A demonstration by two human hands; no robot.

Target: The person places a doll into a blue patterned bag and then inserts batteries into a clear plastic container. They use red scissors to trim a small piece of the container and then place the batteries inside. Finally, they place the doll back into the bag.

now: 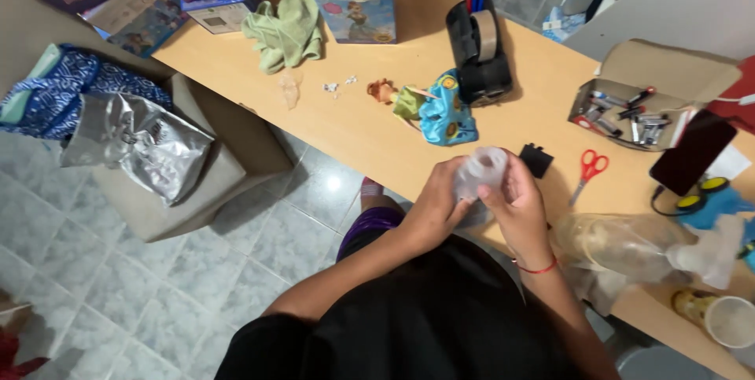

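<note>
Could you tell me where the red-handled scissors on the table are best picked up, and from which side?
Judging by their pose, take the scissors by the red loops, coming from above: they lie flat, loops toward the far edge, blades pointing toward the person.

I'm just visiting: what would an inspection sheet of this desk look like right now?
Surface: long wooden table, crowded.
Job's things: clear plastic piece held over the table edge by both hands.
Clutter: doll in a blue dress, green cloth, black tape dispenser, red scissors, open box of batteries, dark phone, clear plastic packaging, small black block.
Grips: left hand and right hand both closed on the plastic piece.
Cables: black lead by the phone.
Surroundings: tiled floor, cardboard box carrying a silver foil bag.
</note>
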